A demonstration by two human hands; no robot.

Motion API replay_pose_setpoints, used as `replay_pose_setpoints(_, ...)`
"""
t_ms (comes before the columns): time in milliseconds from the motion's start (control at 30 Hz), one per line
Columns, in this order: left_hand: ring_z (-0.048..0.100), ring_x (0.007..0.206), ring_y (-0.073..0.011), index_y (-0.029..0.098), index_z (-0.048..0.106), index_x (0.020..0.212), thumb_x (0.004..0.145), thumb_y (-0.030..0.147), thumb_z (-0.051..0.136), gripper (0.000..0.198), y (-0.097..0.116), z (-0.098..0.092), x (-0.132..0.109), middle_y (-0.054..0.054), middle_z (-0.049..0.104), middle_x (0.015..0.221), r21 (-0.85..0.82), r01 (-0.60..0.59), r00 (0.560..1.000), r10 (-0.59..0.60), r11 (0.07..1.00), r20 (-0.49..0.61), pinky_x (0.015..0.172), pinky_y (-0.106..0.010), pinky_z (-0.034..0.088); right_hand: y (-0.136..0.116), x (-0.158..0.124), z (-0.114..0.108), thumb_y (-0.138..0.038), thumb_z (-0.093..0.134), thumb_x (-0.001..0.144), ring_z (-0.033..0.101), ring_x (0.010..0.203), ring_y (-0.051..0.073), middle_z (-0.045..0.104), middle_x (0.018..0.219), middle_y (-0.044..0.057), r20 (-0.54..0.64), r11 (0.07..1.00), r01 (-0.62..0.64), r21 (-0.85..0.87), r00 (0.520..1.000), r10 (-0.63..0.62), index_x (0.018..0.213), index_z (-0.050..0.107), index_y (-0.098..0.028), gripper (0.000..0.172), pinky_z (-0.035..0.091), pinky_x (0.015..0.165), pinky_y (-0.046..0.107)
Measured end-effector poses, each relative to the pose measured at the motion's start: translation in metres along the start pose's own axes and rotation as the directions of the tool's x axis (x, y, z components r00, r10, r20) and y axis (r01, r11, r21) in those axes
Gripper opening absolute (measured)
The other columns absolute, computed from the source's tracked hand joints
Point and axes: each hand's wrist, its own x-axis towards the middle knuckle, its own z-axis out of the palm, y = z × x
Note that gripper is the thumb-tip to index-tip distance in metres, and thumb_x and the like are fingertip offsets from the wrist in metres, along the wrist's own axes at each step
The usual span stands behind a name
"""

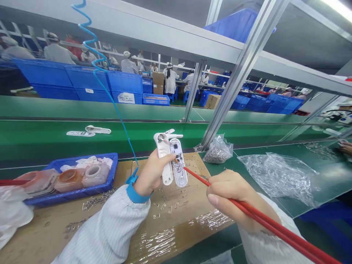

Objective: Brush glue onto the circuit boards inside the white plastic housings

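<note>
Pinching the casing (167, 174) in your left grip (152, 171), red tool (195, 176) clenched in your right grip (233, 192); tool slip could snag wires (166, 141) (thin!) beyond left grip.

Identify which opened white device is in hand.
The white device in the left hand, its two halves held side by side; the other white pieces lie on the green belt.
</note>
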Motion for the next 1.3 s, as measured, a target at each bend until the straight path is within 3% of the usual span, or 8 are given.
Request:
replay_pose_setpoints(300, 0.065, 0.078, -0.0192, 0.016, 0.060, 0.098, 0.066, 0.024, 0.077, 0.037, -0.006, 0.000, 0.005, -0.004, 0.070, 0.089, 0.070, -0.083, 0.995, 0.086, 0.994, -0.049, 0.072, -0.033, 0.052, 0.001, 0.005, 0.002, -0.022, 0.039, 0.091, 0.020, 0.047, 0.006, 0.021, 0.053, -0.006, 0.114, 0.995, -0.080, 0.063, 0.991, 0.072, 0.058, 0.022, -0.018, 0.038, 0.019, 0.047, 0.026)
replay_pose_setpoints(633, 0.066, 0.078, -0.0186, 0.016, 0.059, 0.100, 0.070, 0.026, 0.075, 0.036, -0.011, -0.005, 0.012, -0.004, 0.069, 0.092, 0.080, -0.104, 0.994, 0.107, 0.991, -0.031, 0.070, -0.031, 0.053, 0.012, 0.002, 0.005, -0.026, 0.040, 0.091, 0.021, 0.046, 0.006, 0.021, 0.052, -0.006, 0.161, 0.982, -0.106, 0.153, 0.984, 0.081, 0.056, 0.024, -0.018, 0.040, 0.018, 0.047, 0.024)
replay_pose_setpoints(800, 0.067, 0.082, -0.0219, 0.016, 0.059, 0.103, 0.072, 0.028, 0.073, 0.037, -0.013, -0.014, 0.033, -0.007, 0.070, 0.097, 0.076, -0.086, 0.996, 0.089, 0.993, -0.032, 0.073, -0.035, 0.054, 0.016, -0.011, -0.013, -0.028, 0.038, 0.094, 0.026, 0.047, 0.007, 0.026, 0.052, -0.004, -0.014, 0.988, -0.063, 0.140, 0.998, 0.066, 0.057, 0.028, -0.018, 0.039, 0.021, 0.047, 0.026)
replay_pose_setpoints(1000, 0.067, 0.088, -0.0253, 0.013, 0.062, 0.095, 0.069, 0.019, 0.070, 0.028, -0.013, -0.023, 0.094, -0.011, 0.069, 0.097, 0.171, -0.069, 0.981, 0.098, 0.983, -0.169, 0.080, -0.038, 0.052, 0.026, -0.039, -0.032, -0.027, 0.038, 0.095, 0.045, 0.050, 0.010, 0.050, 0.055, 0.000, -0.163, 0.997, -0.074, 0.034, 0.983, 0.079, 0.069, 0.055, -0.018, 0.033, 0.033, 0.048, 0.025)
replay_pose_setpoints(1133, 0.067, 0.085, -0.0252, 0.013, 0.061, 0.097, 0.071, 0.015, 0.066, 0.027, -0.009, -0.007, 0.113, -0.011, 0.069, 0.095, 0.203, -0.051, 0.980, 0.088, 0.978, -0.179, 0.079, -0.040, 0.052, 0.038, -0.044, -0.033, -0.024, 0.040, 0.096, 0.056, 0.063, 0.010, 0.062, 0.074, 0.001, -0.226, 0.985, -0.151, -0.082, 0.966, 0.130, 0.091, 0.064, -0.021, 0.025, 0.043, 0.059, 0.021)
replay_pose_setpoints(1300, 0.067, 0.083, -0.0232, 0.014, 0.063, 0.099, 0.072, 0.020, 0.069, 0.028, -0.010, 0.034, 0.088, -0.010, 0.070, 0.096, 0.194, -0.034, 0.999, 0.031, 0.980, 0.022, 0.074, -0.036, 0.053, 0.052, -0.037, -0.035, -0.022, 0.039, 0.097, 0.050, 0.065, 0.009, 0.053, 0.076, 0.001, -0.118, 0.961, -0.152, -0.229, 0.985, 0.128, 0.100, 0.063, -0.019, 0.025, 0.037, 0.057, 0.020)
